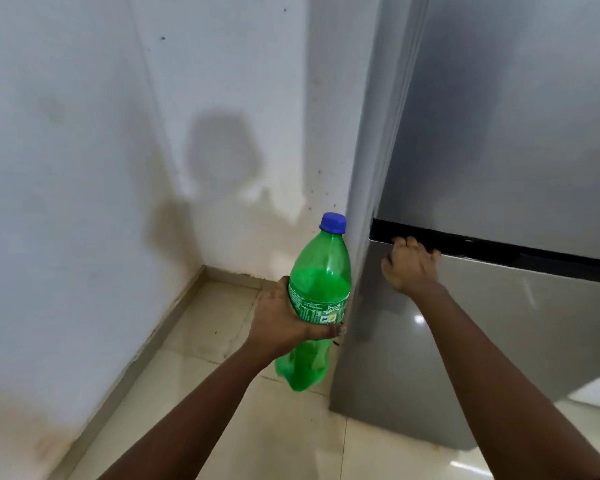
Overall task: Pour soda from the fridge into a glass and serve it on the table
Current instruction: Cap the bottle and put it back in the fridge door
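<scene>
A green soda bottle [317,271] with a blue cap is held upright in front of me, about half full. My left hand [281,320] is wrapped around its labelled middle. To its right stands the grey fridge [499,150], both doors closed against its body. My right hand [409,265] rests at the top edge of the lower door [482,323], fingers hooked into the black gap [499,249] between the two doors. No glass or table is in view.
A white stained wall [84,168] forms a corner to the left of the fridge. Beige floor tiles [222,393] run below, with a narrow strip of floor between wall and fridge.
</scene>
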